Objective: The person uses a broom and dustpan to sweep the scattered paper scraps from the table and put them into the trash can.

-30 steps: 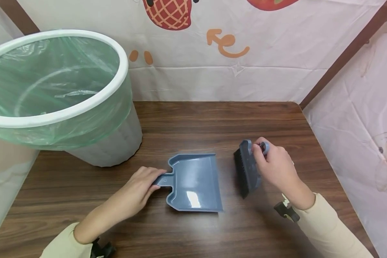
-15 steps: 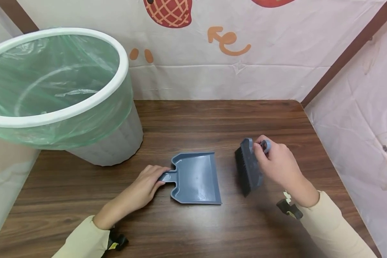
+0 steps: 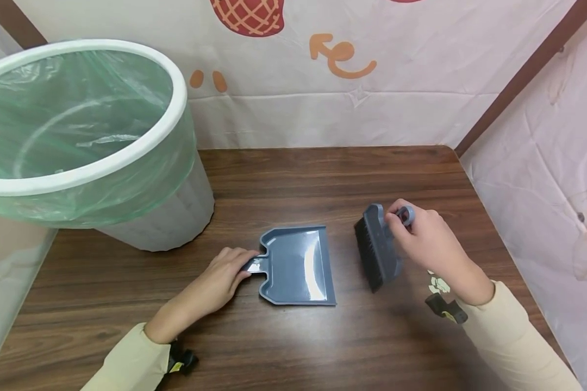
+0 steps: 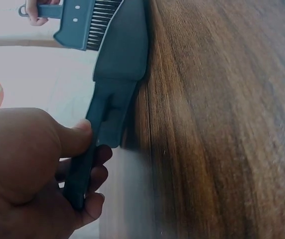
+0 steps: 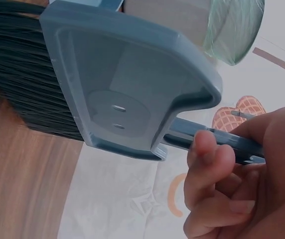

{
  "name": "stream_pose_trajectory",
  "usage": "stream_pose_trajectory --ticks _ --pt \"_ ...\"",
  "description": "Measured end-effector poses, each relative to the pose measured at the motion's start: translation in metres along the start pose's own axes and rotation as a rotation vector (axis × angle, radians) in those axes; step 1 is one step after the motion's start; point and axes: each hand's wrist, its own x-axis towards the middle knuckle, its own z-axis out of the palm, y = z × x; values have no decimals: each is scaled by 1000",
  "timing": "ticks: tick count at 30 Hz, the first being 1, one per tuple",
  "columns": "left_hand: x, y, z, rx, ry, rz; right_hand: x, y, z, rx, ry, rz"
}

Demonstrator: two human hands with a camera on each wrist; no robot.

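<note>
A blue-grey dustpan [image 3: 293,266] lies near the middle of the wooden table, its wide edge facing right. The left hand [image 3: 220,279] grips its short handle; in the left wrist view thumb and fingers of that hand [image 4: 38,169] wrap the handle [image 4: 85,164]. Right of the dustpan, the right hand [image 3: 430,244] holds a small brush [image 3: 379,244] by its handle, dark bristles facing left towards the dustpan, a gap between them. The right wrist view shows the brush head [image 5: 127,84] large, with the hand's fingers [image 5: 214,159] curled at the handle.
A bin [image 3: 171,217] with a white rim and green liner stands at the back left. Pale scraps [image 3: 437,283] lie on the table [image 3: 313,347] beside the right wrist. Patterned cloth [image 3: 406,108] hangs behind the table, with more cloth at the right side.
Over the last second the left hand and dustpan have shifted slightly right and up in the view, and the dustpan's tilt has changed a little. The brush has barely moved; more pale scraps show.
</note>
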Motion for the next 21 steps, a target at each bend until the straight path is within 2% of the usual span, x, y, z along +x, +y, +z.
stream_pose_trajectory --ticks 5,7,14,21 --pt "2 0 -1 1 3 0 2 1 -10 62 -58 20" --pt "3 0 -1 -1 3 1 2 3 -15 92 -53 21" --pt "2 1 -3 -8 -10 4 0 13 -40 50 91 15" --pt "2 2 -4 -10 -25 -12 2 31 -64 -109 228 37"
